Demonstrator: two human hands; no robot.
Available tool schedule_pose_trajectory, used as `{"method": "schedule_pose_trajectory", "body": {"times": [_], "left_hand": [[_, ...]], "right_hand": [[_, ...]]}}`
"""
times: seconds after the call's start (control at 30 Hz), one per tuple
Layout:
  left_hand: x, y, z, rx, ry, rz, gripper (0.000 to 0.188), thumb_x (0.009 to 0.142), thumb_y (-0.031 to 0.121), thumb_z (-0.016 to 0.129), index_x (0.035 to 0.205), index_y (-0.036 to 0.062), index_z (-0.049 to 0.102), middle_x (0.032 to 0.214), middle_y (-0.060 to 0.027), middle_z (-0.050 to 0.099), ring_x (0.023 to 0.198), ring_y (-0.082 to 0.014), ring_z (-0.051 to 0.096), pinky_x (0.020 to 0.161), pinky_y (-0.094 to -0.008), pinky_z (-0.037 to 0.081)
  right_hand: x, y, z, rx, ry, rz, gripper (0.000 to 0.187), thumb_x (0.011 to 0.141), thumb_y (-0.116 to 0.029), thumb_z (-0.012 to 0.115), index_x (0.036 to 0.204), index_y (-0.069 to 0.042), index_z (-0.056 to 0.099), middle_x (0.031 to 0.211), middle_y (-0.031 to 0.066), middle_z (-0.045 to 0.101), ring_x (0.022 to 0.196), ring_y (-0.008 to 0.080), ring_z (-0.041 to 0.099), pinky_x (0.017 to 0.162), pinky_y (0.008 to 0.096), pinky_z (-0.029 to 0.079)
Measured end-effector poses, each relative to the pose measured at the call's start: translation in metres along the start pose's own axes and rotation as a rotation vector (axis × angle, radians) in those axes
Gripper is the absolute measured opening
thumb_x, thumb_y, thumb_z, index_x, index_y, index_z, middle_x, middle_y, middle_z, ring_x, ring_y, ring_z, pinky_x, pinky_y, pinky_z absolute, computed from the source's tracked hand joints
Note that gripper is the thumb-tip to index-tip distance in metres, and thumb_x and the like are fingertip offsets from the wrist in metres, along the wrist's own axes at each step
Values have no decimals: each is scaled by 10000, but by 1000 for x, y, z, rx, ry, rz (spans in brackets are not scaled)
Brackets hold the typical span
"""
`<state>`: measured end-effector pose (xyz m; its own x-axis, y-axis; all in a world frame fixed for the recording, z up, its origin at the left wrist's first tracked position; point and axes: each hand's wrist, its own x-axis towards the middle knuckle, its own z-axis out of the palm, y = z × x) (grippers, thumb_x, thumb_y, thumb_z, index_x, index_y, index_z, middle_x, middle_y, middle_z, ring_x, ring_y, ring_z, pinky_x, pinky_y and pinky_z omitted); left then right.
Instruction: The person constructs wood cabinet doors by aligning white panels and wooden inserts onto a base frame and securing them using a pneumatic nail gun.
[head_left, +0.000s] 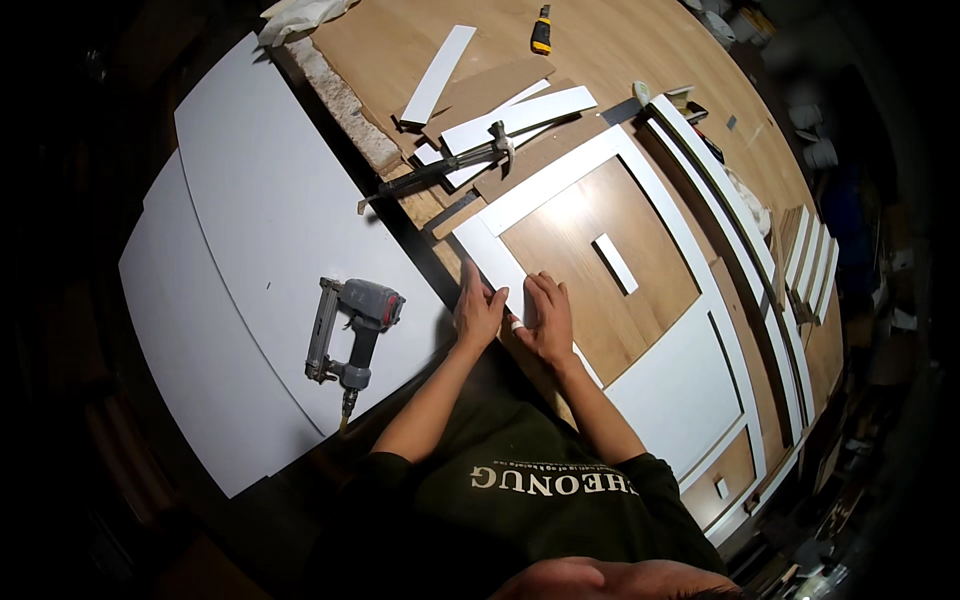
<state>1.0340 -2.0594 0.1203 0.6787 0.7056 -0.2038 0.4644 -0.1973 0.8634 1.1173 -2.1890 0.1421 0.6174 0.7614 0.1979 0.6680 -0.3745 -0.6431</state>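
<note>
A white panel frame (512,262) with wood-coloured and white infill panels lies on the workbench, close to its near left edge. My left hand (480,308) is at the frame's outer edge, fingers stretched along it and the thumb toward my right hand. On the white border strip rests my right hand (546,318), its fingers apart and slightly bent. A pale band circles one finger of it. Neither hand visibly holds anything. Left of my arms, a grey nail gun (357,330) lies on a white board (250,240).
A hammer (440,172) lies across white strips (520,118) beyond the frame. Farther off is a yellow-and-black utility knife (541,32). Long white curved-looking strips (735,210) and a small stack of pieces (812,262) lie on the right. A dark gap separates the white board from the workbench.
</note>
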Motion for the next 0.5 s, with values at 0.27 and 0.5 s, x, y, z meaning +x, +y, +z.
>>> {"method": "schedule_pose_trajectory", "body": {"times": [0.27, 0.5], "left_hand": [[-5, 5, -1, 26, -9, -18, 820, 842, 233, 642, 1401, -152, 182, 991, -211, 558, 806, -285, 574, 765, -387, 481], [-1, -4, 3, 55, 17, -9, 824, 853, 206, 663, 1424, -127, 170, 820, -136, 571, 713, -215, 573, 638, -324, 491]], "right_hand": [[10, -23, -11, -99, -124, 189, 731, 666, -279, 726, 1299, -53, 438, 1392, 177, 401, 1359, 437, 261, 1044, 694, 128], [9, -21, -1, -220, -183, 249, 808, 654, -336, 728, 1353, -101, 398, 1500, 162, 270, 1392, 468, 159, 1020, 734, 105]]}}
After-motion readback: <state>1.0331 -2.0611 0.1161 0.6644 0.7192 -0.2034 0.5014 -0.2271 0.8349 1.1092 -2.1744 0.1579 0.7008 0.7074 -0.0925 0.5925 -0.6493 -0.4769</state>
